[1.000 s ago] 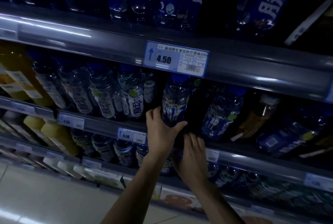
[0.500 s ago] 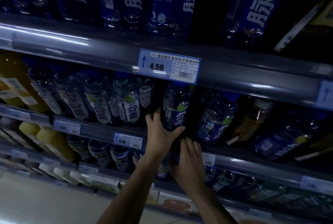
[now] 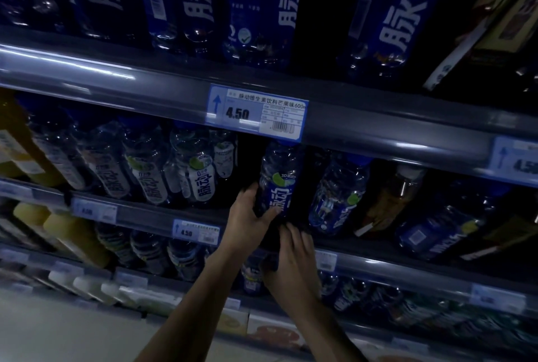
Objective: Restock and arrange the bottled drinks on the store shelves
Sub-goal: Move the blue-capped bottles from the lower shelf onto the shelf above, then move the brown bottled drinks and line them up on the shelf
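Left hand (image 3: 249,217) grips the upright blue-labelled plastic bottle (image 3: 278,181) under the blue-white price tag (image 3: 256,112); right hand (image 3: 294,259), flat-fingered, touches its base.

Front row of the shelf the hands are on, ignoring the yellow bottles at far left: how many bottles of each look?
White-label bottles: 4
Blue-label bottles: 3, one in the left hand
Amber bottle, white cap: 1
Total: 8

Bottle (image 3: 276,184): clear plastic, dark blue label, white characters, green dot. Stands near upright at the middle shelf (image 3: 145,211) front edge, in a gap between neighbouring bottles (image 3: 337,195).
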Available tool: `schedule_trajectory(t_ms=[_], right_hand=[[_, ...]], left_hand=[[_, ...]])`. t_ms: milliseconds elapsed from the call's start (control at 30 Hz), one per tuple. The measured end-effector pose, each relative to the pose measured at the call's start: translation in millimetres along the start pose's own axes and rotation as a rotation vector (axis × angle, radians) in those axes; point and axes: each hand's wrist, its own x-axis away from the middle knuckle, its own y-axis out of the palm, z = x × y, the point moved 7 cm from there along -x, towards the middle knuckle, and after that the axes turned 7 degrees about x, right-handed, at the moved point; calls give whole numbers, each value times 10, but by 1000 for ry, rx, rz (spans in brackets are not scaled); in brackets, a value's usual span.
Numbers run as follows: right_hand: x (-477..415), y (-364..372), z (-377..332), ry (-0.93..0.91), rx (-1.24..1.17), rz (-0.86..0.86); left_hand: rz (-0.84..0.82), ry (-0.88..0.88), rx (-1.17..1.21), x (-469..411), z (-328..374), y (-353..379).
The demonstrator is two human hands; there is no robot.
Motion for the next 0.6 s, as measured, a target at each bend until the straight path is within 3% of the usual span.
schedule_trajectory(t_ms=[133,300,600], right_hand=[[10,-41,-11,-31,-26,12],[84,-187,43,30,-162,69],[182,-687,255,171,-371,217]], left_hand=[[59,-43,10,114,24,-5],[249,-23,-17,299,95,-145],[242,12,11,524,419,-147]])
